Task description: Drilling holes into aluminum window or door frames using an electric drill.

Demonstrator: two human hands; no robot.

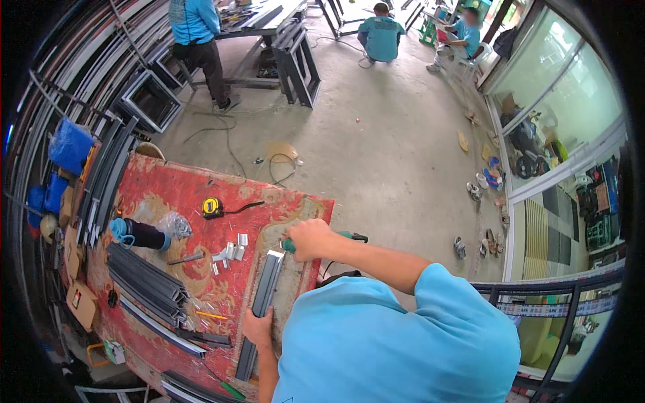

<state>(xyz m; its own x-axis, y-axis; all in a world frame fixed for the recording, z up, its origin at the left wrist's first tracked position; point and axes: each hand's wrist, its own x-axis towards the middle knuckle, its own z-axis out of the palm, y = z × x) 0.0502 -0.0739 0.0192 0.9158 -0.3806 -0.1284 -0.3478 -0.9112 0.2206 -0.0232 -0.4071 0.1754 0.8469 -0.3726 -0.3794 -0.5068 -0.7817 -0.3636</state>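
On the red patterned work table [235, 181], a dark grey metal profile [267, 281] lies lengthwise in front of me. My left hand [257, 327] is closed round its nearer part, fingers over the edge. At the profile's far end, my right hand [310, 238] grips a green corded power tool [355, 236]; the hand covers much of it, and its tip cannot be made out clearly. Several small silver brackets [230, 252] sit left of the profile. Beyond them is a yellow and black tape measure [213, 207].
A stack of dark profiles [148, 282], a dark bottle [141, 234] and a yellow pencil [211, 315] occupy the table's left side. A green-handled screwdriver [232, 390] is near the front. Three other people are beyond the table, one standing by a workbench [269, 32]. Glass doors [551, 74] line the right.
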